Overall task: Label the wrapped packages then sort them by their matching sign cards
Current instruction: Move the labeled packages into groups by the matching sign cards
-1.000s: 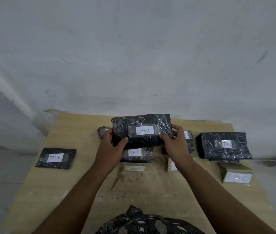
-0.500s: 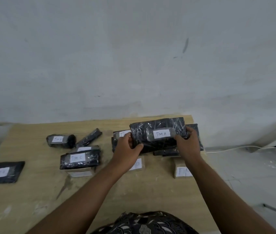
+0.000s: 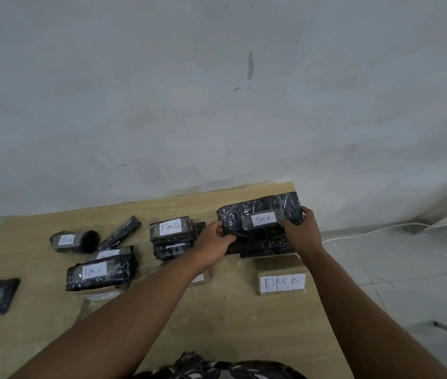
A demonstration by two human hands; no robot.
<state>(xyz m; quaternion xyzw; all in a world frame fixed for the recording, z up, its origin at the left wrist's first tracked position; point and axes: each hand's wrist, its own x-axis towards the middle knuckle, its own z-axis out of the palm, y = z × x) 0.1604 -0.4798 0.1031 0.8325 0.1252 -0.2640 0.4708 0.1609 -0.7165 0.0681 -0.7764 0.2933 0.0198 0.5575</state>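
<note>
Package marked TIM A (image 3: 260, 212), gripped at both short ends: the left hand (image 3: 211, 237) is curled round the 9 o'clock end, the right hand (image 3: 303, 233) round the 3 o'clock end. Its long axis is laid from 9 to 3 o'clock. The TIM A sign card (image 3: 282, 281) is found at 6 o'clock from the grip, nearer the right hand. A lower package (image 3: 258, 248) lies beneath; contact cannot be told. A straight lowering is judged sufficient.
</note>
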